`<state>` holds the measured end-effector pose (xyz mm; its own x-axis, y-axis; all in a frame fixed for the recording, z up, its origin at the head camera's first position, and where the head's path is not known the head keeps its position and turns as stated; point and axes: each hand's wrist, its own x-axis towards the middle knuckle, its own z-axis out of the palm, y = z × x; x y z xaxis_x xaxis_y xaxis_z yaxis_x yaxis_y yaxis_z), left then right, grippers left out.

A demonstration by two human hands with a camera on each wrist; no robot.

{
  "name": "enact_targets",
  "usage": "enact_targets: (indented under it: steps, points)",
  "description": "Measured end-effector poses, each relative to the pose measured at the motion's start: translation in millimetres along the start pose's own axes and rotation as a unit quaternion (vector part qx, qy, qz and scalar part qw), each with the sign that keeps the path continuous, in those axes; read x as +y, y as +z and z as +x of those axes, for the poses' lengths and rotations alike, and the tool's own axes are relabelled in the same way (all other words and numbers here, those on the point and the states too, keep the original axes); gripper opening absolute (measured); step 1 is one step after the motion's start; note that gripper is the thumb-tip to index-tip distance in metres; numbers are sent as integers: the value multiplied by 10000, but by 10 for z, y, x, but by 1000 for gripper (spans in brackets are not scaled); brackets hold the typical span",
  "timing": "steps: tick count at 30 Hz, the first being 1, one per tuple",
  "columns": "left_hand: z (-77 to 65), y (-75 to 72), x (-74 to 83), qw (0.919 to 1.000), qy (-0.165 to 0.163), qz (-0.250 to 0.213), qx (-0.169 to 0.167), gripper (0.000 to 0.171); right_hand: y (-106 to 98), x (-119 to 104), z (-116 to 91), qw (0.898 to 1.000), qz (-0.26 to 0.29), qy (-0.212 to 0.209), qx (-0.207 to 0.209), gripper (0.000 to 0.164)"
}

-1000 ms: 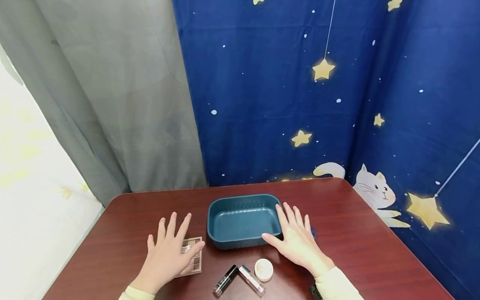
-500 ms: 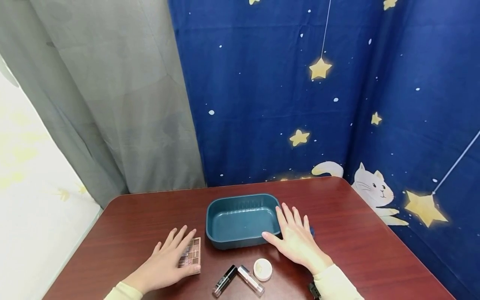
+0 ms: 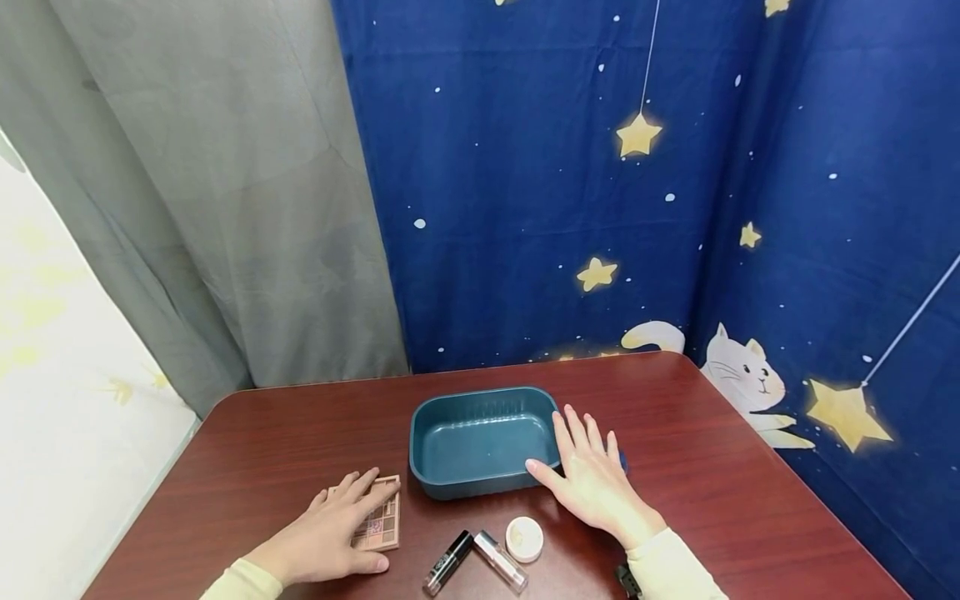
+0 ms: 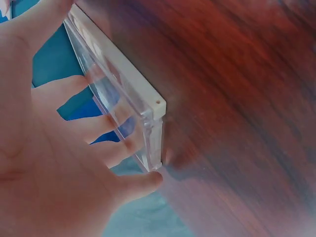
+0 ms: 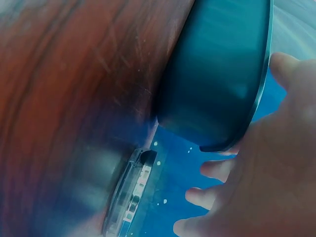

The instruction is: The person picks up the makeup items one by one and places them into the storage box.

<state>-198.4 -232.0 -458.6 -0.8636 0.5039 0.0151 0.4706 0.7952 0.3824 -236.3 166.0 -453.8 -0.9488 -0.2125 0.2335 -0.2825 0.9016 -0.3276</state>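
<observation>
An eyeshadow palette [image 3: 382,525] with a clear lid [image 4: 111,84] lies flat on the table. My left hand [image 3: 322,533] is low over its left part, fingers extended across it and thumb by its near edge. Whether the fingertips touch the lid, I cannot tell. A teal basin [image 3: 480,485] stands to the right of the palette. At its right end hovers my right hand [image 3: 596,483], fingers straight and spread, holding nothing; in the right wrist view the thumb is close to the basin rim [image 5: 269,47].
A dark lip gloss tube [image 3: 448,562], a clear silver-capped tube [image 3: 501,562] and a white round jar [image 3: 524,539] lie before the basin. Beyond my right hand is a mostly hidden blue thing [image 3: 624,462]. A clear-covered case [image 5: 128,192] shows in the right wrist view.
My left hand has come down and back toward me, its fingers less spread, onto the palette area. The right hand stays by the basin.
</observation>
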Motion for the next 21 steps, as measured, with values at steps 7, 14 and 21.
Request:
enact_targets:
  steps: [7, 14, 21]
  points:
    - [38, -13, 3, 9974, 268, 577, 344, 85, 12, 26, 5, 9999, 51, 136, -29, 100]
    - [76, -13, -7, 9935, 365, 939, 538, 86, -4, 32, -6, 9999, -8, 155, -54, 103]
    - [82, -58, -26, 9944, 149, 909, 526, 86, -4, 16, -1, 9997, 102, 196, -80, 100]
